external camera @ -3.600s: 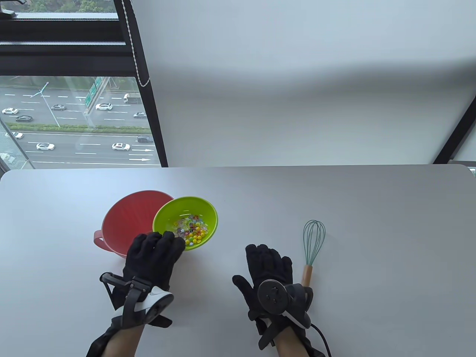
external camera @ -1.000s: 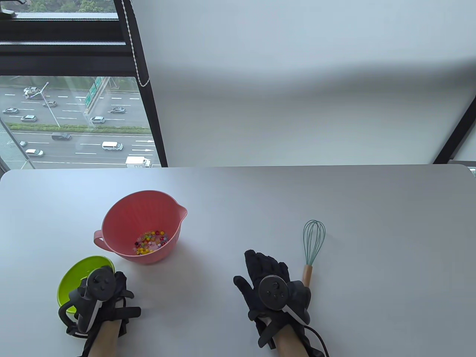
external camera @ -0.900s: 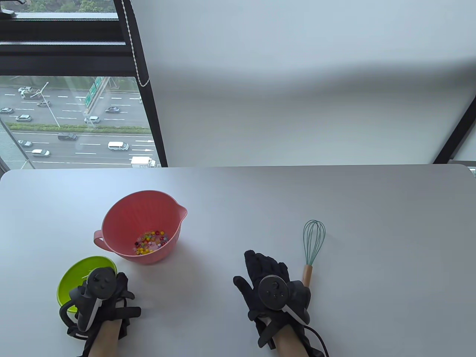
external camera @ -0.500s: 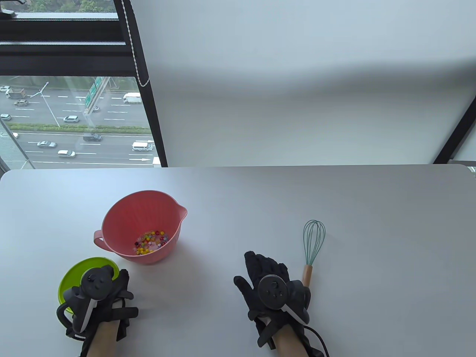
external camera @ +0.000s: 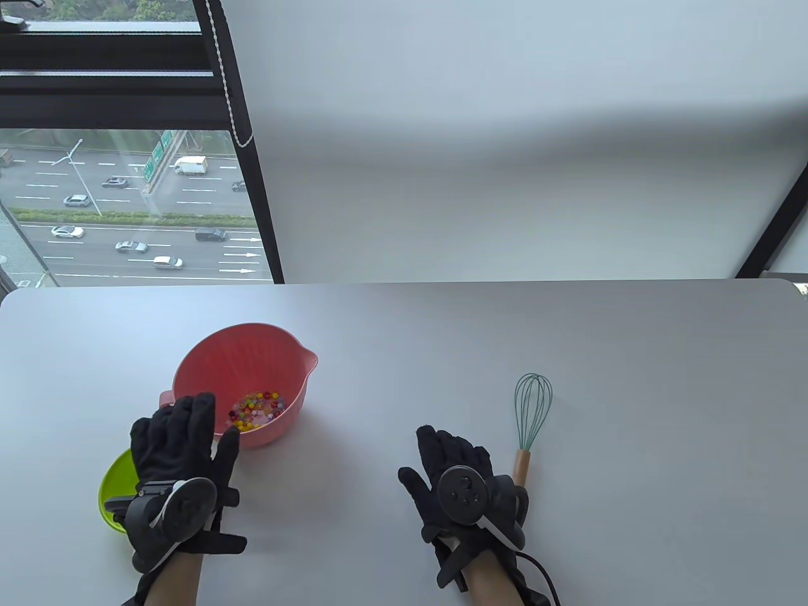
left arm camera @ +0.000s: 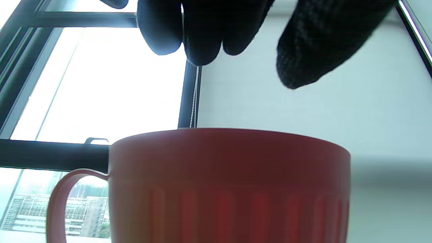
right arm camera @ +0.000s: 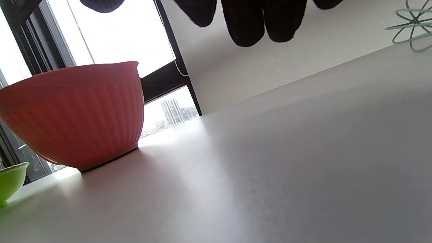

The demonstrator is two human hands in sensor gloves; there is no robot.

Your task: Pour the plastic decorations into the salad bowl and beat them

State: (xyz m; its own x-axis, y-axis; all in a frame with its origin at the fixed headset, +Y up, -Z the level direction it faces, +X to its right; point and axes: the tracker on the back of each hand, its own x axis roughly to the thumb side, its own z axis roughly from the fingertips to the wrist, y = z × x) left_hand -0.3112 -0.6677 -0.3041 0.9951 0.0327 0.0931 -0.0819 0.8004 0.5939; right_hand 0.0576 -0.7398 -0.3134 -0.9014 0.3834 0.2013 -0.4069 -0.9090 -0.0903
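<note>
Behind your pale grey desk (external camera: 568,353) a window shows a highway far below. On the desk's left side stands the pink salad bowl (external camera: 196,366), upright, with the plastic decorations (external camera: 257,410) heaped in its bottom. Your left hand (external camera: 180,442) hovers at the bowl's near rim, fingers (left arm camera: 202,37) spread and straight, gripping nothing; the green bowl (external camera: 117,483) sits partly hidden beneath that hand, just beside the pink one. Your right hand (external camera: 454,467) lies flat on the desk, fingers extended, holding nothing. The whisk (external camera: 531,410) lies just beside its outer edge, wooden handle toward you, well apart from the salad bowl.
</note>
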